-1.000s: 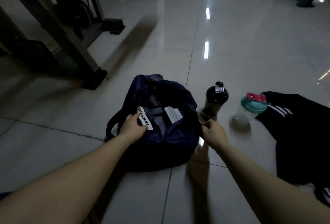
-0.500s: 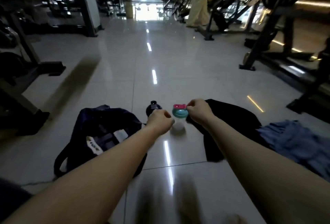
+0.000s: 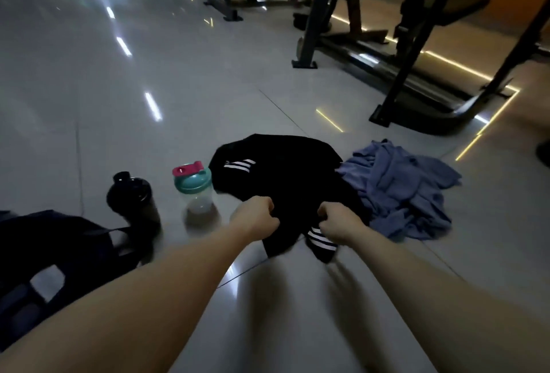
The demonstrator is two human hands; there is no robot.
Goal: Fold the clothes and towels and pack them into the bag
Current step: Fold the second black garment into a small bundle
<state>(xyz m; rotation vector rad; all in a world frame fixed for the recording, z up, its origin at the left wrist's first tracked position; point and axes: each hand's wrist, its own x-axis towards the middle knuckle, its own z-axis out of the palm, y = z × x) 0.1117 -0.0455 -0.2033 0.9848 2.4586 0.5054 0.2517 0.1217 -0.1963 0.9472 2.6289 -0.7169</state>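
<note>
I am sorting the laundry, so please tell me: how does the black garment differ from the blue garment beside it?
The black garment has white stripes; the blue garment is plain. The left hand and the right hand grip the black garment at its near edge; no hand touches the blue garment. The black garment lies fairly flat; the blue garment is crumpled. Both lie unfolded on the floor.

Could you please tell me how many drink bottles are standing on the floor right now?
2. A black bottle stands beside the dark bag; a clear, teal-lidded bottle stands right of it, next to the black garment. Others may be hidden inside the bag.
</note>
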